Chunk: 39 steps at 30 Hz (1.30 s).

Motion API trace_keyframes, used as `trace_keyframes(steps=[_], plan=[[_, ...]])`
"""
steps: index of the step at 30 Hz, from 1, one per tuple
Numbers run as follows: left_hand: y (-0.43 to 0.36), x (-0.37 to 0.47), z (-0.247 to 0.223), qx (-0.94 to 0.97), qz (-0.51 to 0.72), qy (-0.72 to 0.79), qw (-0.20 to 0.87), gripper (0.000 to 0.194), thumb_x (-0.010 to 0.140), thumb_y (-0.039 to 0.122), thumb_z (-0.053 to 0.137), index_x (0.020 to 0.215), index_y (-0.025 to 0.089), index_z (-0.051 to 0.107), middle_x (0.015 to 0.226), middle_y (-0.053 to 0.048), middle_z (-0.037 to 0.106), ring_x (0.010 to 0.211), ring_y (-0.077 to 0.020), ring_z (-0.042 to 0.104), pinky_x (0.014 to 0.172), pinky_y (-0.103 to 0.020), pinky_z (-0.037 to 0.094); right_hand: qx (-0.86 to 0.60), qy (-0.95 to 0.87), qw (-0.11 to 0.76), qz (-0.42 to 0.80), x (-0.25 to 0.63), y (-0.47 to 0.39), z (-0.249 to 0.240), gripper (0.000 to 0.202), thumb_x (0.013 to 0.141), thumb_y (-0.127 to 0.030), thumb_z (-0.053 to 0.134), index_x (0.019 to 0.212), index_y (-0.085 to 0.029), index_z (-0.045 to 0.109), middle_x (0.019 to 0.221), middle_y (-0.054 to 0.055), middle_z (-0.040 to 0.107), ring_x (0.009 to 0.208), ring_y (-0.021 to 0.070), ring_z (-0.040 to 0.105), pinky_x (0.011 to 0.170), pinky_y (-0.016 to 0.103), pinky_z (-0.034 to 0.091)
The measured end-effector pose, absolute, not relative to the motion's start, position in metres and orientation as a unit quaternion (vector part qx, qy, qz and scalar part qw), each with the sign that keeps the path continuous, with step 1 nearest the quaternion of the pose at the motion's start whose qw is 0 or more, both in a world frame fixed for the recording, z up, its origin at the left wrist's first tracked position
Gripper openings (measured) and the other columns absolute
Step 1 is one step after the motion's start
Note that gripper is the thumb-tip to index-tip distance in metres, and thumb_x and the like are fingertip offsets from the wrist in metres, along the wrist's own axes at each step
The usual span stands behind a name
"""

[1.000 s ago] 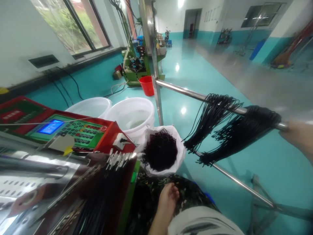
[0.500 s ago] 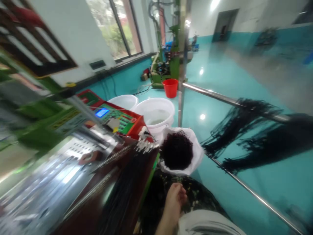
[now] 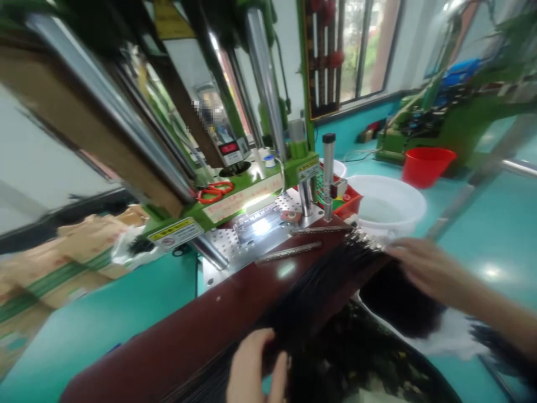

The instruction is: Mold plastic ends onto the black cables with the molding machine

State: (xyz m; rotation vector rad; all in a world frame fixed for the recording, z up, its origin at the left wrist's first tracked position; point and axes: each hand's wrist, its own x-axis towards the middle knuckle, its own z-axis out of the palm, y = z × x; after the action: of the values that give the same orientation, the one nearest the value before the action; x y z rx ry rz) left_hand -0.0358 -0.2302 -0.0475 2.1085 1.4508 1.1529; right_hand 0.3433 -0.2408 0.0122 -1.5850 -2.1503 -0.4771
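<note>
Left hand [image 3: 255, 366] is gripping the black cable bundle [image 3: 310, 291] on the brown bench edge [image 3: 168, 341] — right hand [image 3: 423, 268], fingers loosely open, is touching its metal-tipped ends [image 3: 364, 239].

Cable bundle [image 3: 319, 280]: black, with silver metal ends at the far tip. Bench top [image 3: 176, 336]: dark reddish-brown. Machine frame [image 3: 251, 190]: bright green, with chrome columns and yellow-and-white warning labels. Scissors [image 3: 215, 191]: orange-red handles. Control panel [image 3: 350, 196]: red casing, green face. Bucket [image 3: 425, 165]: red. Tub [image 3: 386, 210]: white, translucent. Floor [image 3: 104, 313]: teal. Boxes [image 3: 84, 246]: tan with a green stripe, blurred. Lap fabric [image 3: 369, 358]: dark, apparently camouflage-patterned.
</note>
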Motion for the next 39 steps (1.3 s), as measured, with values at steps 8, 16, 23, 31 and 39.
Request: trace_keyframes(steps=[8,16,23,31,39], plan=[[-0.215,-0.100,-0.076,0.705,0.188,0.675,-0.108,0.050,0.079,0.045,0.043,0.123,0.022,0.045,0.123,-0.011,0.053,0.117,-0.0313,0.039,0.097,-0.051,0.022,-0.475,-0.856,0.182,-0.090,0.251,-0.134,-0.025,0.025,0.089,-0.024,0.042,0.105,-0.013,0.058,0.099,0.010,0.060,0.092,0.0218,0.053,0.084,0.040,0.041],[-0.185,-0.094,-0.067,0.720,0.127,0.674,-0.106,0.041,0.081,0.042,0.042,0.117,0.026,0.053,0.127,-0.008,0.051,0.122,-0.0290,0.036,0.099,-0.048,0.019,-0.463,-0.837,0.236,-0.173,0.293,-0.165,-0.066,0.023,0.084,-0.014,0.047,0.103,-0.011,0.059,0.088,0.010,0.050,0.084,0.0231,0.047,0.079,0.042,0.039],[-0.137,-0.097,-0.060,0.718,0.124,0.673,-0.127,0.034,0.084,0.039,0.038,0.102,0.021,0.060,0.113,-0.008,0.060,0.109,-0.0254,0.047,0.089,-0.038,0.030,-0.432,-0.859,0.202,-0.187,0.288,-0.126,-0.051,0.027,0.085,-0.020,0.046,0.108,-0.019,0.061,0.076,0.006,0.046,0.072,0.0198,0.043,0.068,0.035,0.040],[-0.149,-0.075,-0.061,0.726,0.125,0.658,-0.157,0.035,0.085,0.034,0.037,0.108,0.018,0.057,0.117,-0.011,0.057,0.113,-0.0268,0.044,0.095,-0.043,0.025,-0.345,-0.910,0.194,-0.121,0.303,-0.153,-0.051,0.028,0.085,-0.015,0.045,0.109,-0.013,0.058,0.091,0.008,0.056,0.089,0.0213,0.046,0.084,0.039,0.038],[-0.134,0.014,-0.043,0.850,0.076,0.520,0.037,0.050,0.080,0.048,0.044,0.126,0.027,0.042,0.126,-0.009,0.048,0.115,-0.0270,0.040,0.095,-0.042,0.029,-0.407,-0.894,0.166,-0.092,0.311,-0.172,-0.053,0.036,0.080,-0.012,0.048,0.113,-0.022,0.057,0.112,0.012,0.055,0.109,0.0270,0.044,0.096,0.050,0.030]])
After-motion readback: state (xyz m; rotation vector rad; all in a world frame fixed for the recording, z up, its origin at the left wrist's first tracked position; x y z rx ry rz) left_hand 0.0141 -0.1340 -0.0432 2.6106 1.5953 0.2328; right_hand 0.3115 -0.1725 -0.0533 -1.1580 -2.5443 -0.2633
